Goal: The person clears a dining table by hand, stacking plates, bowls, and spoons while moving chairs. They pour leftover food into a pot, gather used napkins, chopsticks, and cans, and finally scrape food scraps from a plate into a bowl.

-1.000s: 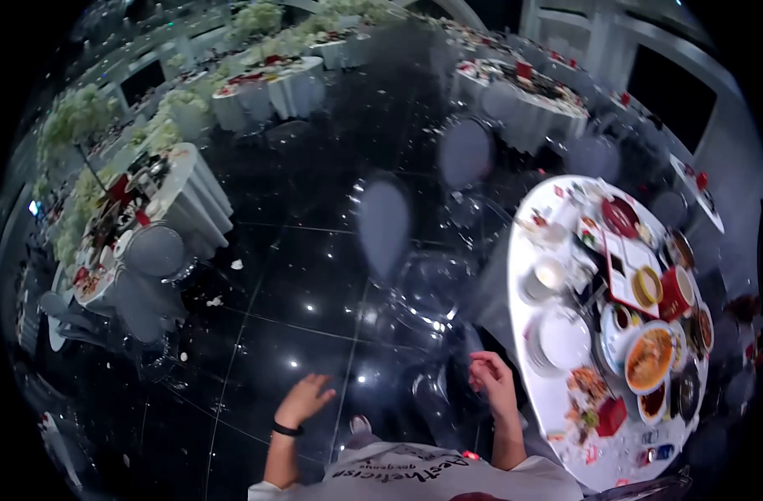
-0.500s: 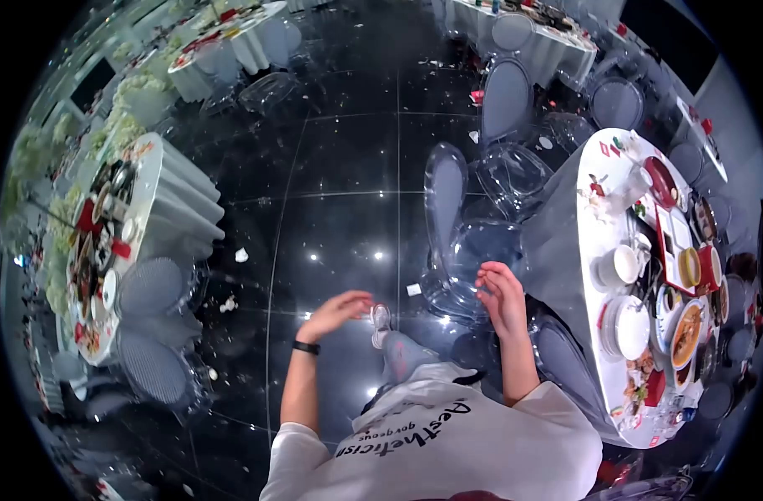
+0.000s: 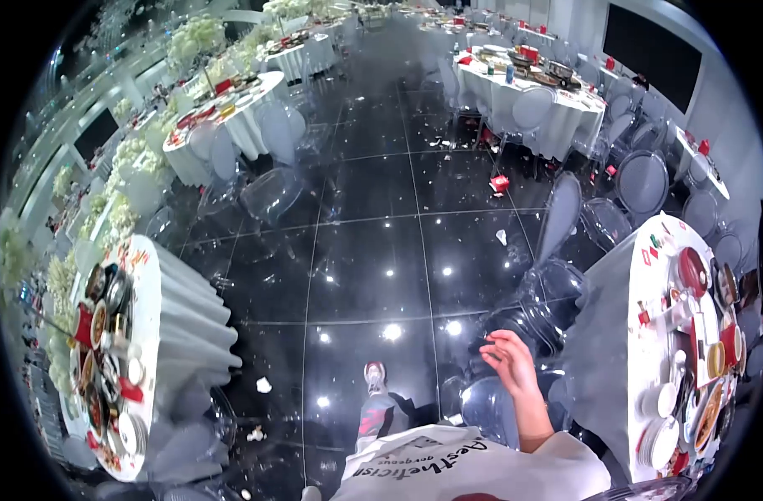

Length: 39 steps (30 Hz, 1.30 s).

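My right hand [image 3: 510, 361] hangs in the air in front of my body, holding nothing, with its fingers apart and slightly curled. Behind it are transparent chairs [image 3: 548, 292] with rounded backs; I see no contact between them and the hand. To its right stands a round table with a white cloth [image 3: 603, 334], bearing stacked white plates [image 3: 659, 442], a white bowl [image 3: 659, 401] and a red tray [image 3: 693, 271]. My left hand is out of view.
Another cloth-covered table [image 3: 185, 326] with dirty dishes stands on the left. Litter lies on the glossy black floor [image 3: 365, 275], including a crumpled white paper [image 3: 264, 385] and a red box [image 3: 499, 183]. More laid tables [image 3: 523, 108] and white flowers [image 3: 123, 213] are farther off.
The view has tilted up and moved forward, showing more of the hall. My left hand has dropped out of sight. My right hand appears lower in the picture, still holding nothing.
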Motion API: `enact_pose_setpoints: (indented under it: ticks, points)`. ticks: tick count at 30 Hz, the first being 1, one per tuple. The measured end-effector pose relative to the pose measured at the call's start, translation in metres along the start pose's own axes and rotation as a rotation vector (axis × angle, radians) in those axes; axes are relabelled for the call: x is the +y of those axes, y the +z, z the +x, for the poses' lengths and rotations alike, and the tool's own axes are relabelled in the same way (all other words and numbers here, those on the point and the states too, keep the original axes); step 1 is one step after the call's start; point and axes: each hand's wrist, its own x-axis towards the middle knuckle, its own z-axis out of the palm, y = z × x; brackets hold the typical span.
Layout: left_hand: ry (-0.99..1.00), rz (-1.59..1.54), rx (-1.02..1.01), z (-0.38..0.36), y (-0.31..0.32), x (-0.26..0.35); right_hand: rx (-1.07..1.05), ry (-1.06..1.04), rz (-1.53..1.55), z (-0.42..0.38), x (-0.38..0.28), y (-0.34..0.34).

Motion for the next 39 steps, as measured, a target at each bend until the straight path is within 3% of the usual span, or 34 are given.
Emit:
enact_pose_setpoints:
  ticks: [1,2,5,8,10,12,13,14,16,20,22,25,27,29,32,34,36,39]
  points:
    - [0.151,0.448,-0.347,-0.002,-0.011,-0.022,0.040,-0.019,0.006,0.030,-0.001,0.008]
    - [0.141,0.574,-0.524,-0.002,-0.003,-0.018,0.084,-0.029,0.022,0.061,0.001,0.012]
    - [0.188,0.753,-0.664,0.064,-0.003,0.044,0.158,-0.086,0.088,0.144,0.003,0.027]
    - [0.313,0.958,-0.611,0.180,-0.002,0.144,0.212,-0.128,0.132,0.219,-0.015,0.061]
    - [0.272,0.953,-0.373,0.285,0.022,0.258,0.213,-0.123,0.124,0.265,-0.033,0.073]
    - [-0.015,0.132,-0.017,0.400,0.078,0.420,0.243,-0.180,0.075,0.314,-0.050,0.075]
    - [0.108,-0.146,0.026,0.416,0.080,0.523,0.286,-0.207,0.069,0.340,-0.057,0.071]
    - [0.277,-0.101,0.100,0.440,0.096,0.621,0.323,-0.234,0.060,0.369,-0.066,0.066]
    - [0.607,-0.364,-0.020,0.450,0.117,0.796,0.393,-0.246,0.132,0.426,-0.088,0.054]
    - [0.984,-0.433,-0.186,0.405,0.146,1.023,0.485,-0.270,0.288,0.555,-0.149,0.000]
    - [1.096,-0.354,-0.241,0.384,0.164,1.078,0.532,-0.329,0.314,0.622,-0.196,-0.017]
    - [1.081,-0.173,-0.358,0.388,0.185,1.109,0.539,-0.375,0.296,0.718,-0.264,-0.037]
    - [0.995,0.070,-0.470,0.451,0.235,1.081,0.510,-0.343,0.269,0.783,-0.305,-0.049]
    - [0.921,0.519,-0.605,0.527,0.277,1.023,0.438,-0.324,0.240,0.850,-0.340,-0.069]
    - [1.048,1.048,-0.799,0.594,0.292,1.022,0.421,-0.274,0.209,0.942,-0.395,-0.094]
    - [0.871,1.172,-0.884,0.622,0.306,1.082,0.520,-0.288,0.231,0.993,-0.425,-0.117]
    - [0.822,1.117,-0.823,0.653,0.344,1.175,0.607,-0.332,0.337,1.034,-0.445,-0.145]
    - [0.951,0.664,-0.594,0.663,0.442,1.394,0.718,-0.345,0.473,1.076,-0.483,-0.182]
